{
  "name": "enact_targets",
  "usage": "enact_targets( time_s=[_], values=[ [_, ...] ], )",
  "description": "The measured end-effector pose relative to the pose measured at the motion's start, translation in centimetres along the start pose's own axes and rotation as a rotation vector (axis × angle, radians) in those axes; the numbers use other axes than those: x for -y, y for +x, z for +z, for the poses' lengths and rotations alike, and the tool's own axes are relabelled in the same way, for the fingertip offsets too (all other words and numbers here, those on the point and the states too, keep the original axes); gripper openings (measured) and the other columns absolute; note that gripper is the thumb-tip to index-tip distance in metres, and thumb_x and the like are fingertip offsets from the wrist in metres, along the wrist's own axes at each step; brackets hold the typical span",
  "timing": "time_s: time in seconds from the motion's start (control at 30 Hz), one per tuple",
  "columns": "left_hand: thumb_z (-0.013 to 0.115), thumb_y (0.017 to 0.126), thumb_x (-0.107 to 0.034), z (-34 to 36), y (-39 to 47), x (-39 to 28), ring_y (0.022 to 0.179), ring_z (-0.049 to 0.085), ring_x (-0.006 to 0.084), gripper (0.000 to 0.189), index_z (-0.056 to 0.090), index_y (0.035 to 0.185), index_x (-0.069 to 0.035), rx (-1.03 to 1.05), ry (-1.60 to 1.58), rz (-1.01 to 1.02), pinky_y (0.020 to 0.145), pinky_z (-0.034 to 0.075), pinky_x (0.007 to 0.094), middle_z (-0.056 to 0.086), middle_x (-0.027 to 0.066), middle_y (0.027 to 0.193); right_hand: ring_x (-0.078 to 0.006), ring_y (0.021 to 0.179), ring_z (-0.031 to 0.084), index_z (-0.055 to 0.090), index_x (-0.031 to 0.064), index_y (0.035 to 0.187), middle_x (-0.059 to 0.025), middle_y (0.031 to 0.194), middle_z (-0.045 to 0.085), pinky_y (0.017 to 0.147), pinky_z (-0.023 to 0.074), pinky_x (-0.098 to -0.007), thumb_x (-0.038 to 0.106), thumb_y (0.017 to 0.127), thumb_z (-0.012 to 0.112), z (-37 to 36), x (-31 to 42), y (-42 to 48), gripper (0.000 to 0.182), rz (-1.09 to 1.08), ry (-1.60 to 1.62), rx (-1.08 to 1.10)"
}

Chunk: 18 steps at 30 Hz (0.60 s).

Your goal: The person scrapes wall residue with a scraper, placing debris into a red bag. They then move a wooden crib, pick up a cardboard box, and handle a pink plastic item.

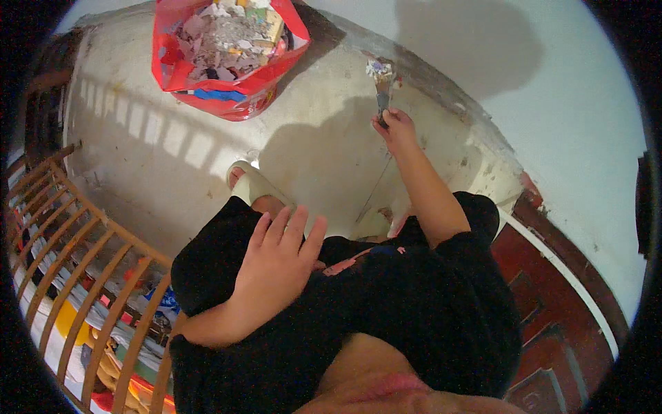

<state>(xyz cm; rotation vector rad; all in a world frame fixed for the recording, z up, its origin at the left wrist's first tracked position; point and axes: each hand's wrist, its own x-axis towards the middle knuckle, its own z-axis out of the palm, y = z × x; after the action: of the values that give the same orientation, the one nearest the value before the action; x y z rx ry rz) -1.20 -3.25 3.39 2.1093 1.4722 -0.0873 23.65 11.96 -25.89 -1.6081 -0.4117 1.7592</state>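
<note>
In my right hand (399, 129) is the dark handle of a scraper or putty knife (382, 93), its far end pointing up the view. Whitish debris (379, 68) lies on or at its blade, near the foot of the wall; which of the two I cannot tell. My left hand (282, 253) rests over my bent knee in black cloth, its fingers spread and holding nothing. Ahead, to the left of the tool, stands a red plastic bag (232, 108), open at the top and full of paint flakes, rubble and scraps (227, 46).
A wooden railing (124, 233) curves along the left, with cloths and coloured things behind its bars. The pale wall (558, 119) rises at the right, above a rough, stained lower edge. A dark red panelled door (543, 310) is at lower right. My slippered foot (253, 186) stands on the floor (170, 207).
</note>
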Motion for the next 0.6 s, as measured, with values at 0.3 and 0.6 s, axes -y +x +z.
enact_targets(
  time_s=[0.3, 0.6],
  values=[
    [0.061, 0.07, -0.029, -1.7, -0.6, -0.3, 0.11, 0.047, 0.032, 0.055, 0.046, 0.118, -0.007, -0.103, -0.008, 0.027, 0.095, 0.035, 0.046, 0.048, 0.0163, 0.12, -0.0195, 0.078, 0.061, 0.051, -0.0024, 0.105, -0.0109, 0.088, 0.06, 0.067, 0.0527, -0.0287, 0.008, 0.087, 0.052, 8.0, 11.2, -8.0, 0.022, -0.151, -0.307, 0.137],
    [0.059, 0.073, -0.03, -2.0, -1.1, 0.0, 0.111, 0.046, 0.0311, 0.055, 0.046, 0.121, -0.009, -0.087, 0.084, 0.025, 0.096, 0.035, 0.0456, 0.047, 0.0153, 0.12, -0.0148, 0.067, 0.063, 0.059, -0.002, 0.093, -0.0093, 0.076, 0.063, 0.053, 0.0508, -0.0276, 0.01, 0.082, 0.057, 18.0, 13.9, -9.1, 0.017, -1.085, -1.001, 0.045]
  ],
)
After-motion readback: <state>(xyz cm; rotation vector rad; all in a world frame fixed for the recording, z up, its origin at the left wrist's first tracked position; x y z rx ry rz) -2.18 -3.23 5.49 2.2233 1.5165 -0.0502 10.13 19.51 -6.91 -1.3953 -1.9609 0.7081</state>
